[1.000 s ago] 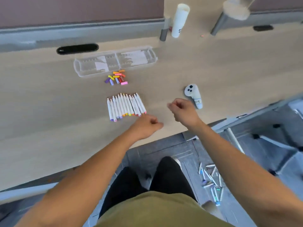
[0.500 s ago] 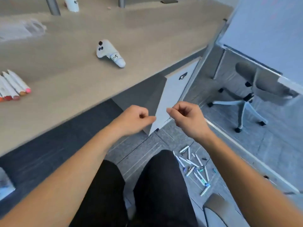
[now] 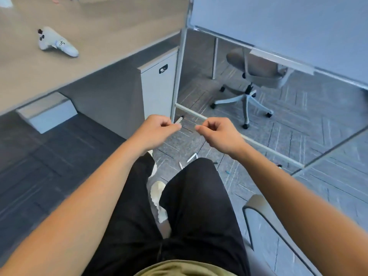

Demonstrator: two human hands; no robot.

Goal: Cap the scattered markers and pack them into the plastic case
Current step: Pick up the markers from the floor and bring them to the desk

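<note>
Left hand (image 3: 157,129) is raised over the lap with fingers curled and thumb against forefinger. A white marker (image 3: 178,120) shows right at its fingertips; can't tell if it is pinched or lying on the floor behind that hand. Right hand (image 3: 218,134) is just right of the left hand and apart from it, clenched thumb to forefinger, with nothing visible in it. The marker has a white barrel and a dark end, tilted up-right. Two more white markers (image 3: 191,157) lie on the grey carpet (image 3: 298,126) below and right of the left hand, beside the black-trousered knee (image 3: 197,176). A grey drawer cabinet (image 3: 157,86) stands just beyond the left hand. A wooden desk (image 3: 99,36) is up-left of it, with a white controller (image 3: 56,43) on top. An office chair (image 3: 256,76) and a whiteboard (image 3: 278,26) are far up-right of it.
</note>
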